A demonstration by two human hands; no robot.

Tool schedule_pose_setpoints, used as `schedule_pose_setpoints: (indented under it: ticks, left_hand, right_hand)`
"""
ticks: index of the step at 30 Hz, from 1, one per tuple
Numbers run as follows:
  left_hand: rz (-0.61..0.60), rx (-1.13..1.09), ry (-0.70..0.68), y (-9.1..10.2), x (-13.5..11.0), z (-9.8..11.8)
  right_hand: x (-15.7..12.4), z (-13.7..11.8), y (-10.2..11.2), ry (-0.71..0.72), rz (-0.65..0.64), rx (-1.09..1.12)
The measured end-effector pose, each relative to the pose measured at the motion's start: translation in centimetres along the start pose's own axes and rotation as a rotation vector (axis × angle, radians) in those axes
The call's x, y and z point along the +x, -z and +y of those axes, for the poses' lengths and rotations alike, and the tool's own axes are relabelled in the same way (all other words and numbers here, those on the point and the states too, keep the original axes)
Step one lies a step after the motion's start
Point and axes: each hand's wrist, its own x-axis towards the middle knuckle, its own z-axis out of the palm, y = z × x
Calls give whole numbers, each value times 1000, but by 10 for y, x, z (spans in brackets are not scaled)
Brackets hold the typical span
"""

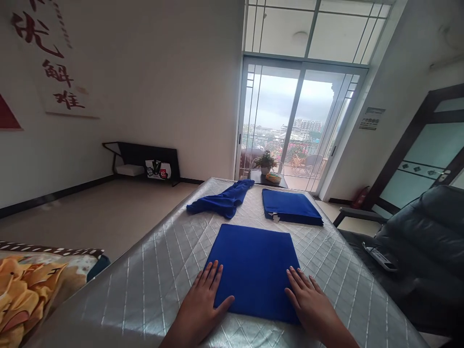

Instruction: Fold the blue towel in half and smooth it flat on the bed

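A flat blue square of what looks like folded fabric (255, 273) lies on a silver quilted table cover (159, 270). My left hand (203, 299) rests flat at its left edge, fingers stretched out and thumb over the near corner. At the right edge, my right hand (310, 295) lies with its fingers spread, the tips touching the blue piece. Neither hand grips anything. Beyond, to the right, sits a stack of blue folded pieces (292, 205) with a white tag at its near side. A crumpled blue cloth (224, 199) is at the far left of the cover.
To the right stands a black leather armchair (416, 256) with a handset-like device (379, 256) on it. Yellow patterned bedding (29, 290) is at lower left. Past the table's far end, a small table holds a potted plant (266, 161) before glass sliding doors (290, 121).
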Motion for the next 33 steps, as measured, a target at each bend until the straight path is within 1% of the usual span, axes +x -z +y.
schedule_pose_setpoints:
  ticks: [2, 4, 7, 9, 13, 16, 18, 20, 22, 23, 25, 27, 28, 30, 31, 33]
  left_hand:
    - [-33, 7, 9, 4, 0, 1]
    - [-65, 14, 17, 10, 0, 2]
    - [-106, 13, 40, 18, 0, 6]
    - [-125, 16, 56, 22, -1, 9]
    - [-169, 26, 56, 28, -1, 7]
    - [-230, 25, 69, 33, 5, 2]
    - [-237, 41, 88, 38, 14, 6]
    - [-200, 48, 41, 44, 29, 24]
    - [-183, 27, -113, 48, 47, 53]
    - [-209, 9, -215, 48, 57, 72]
    - [-256, -30, -398, 42, 79, 109]
    - [-234, -80, -518, 29, 99, 141]
    - [-206, -109, -551, 21, 108, 154]
    - [-152, -162, -550, 4, 122, 171]
    - [-135, -182, -530, -4, 125, 175]
    - [-121, -198, -490, -14, 128, 175]
  right_hand:
    - [14, 0, 7, 26, 38, 2]
    - [32, 0, 6, 31, 81, 0]
    - [55, 3, -6, -23, 121, 25]
    - [65, 6, -17, -61, 132, 65]
    - [69, 11, -30, -48, 164, 128]
    - [68, 12, -31, -41, 165, 164]
    - [68, 11, -30, -37, 166, 181]
    - [68, 10, -29, -38, 172, 182]
    - [67, 10, -28, -43, 180, 172]
    - [66, 9, -28, -45, 184, 165]
    - [64, 10, -27, -29, 181, 141]
    - [62, 10, -25, -4, 167, 106]
    - [61, 11, -25, 6, 160, 91]
    - [58, 12, -24, 14, 154, 77]
    - [58, 12, -24, 14, 157, 77]
    - [58, 12, -24, 19, 166, 83]
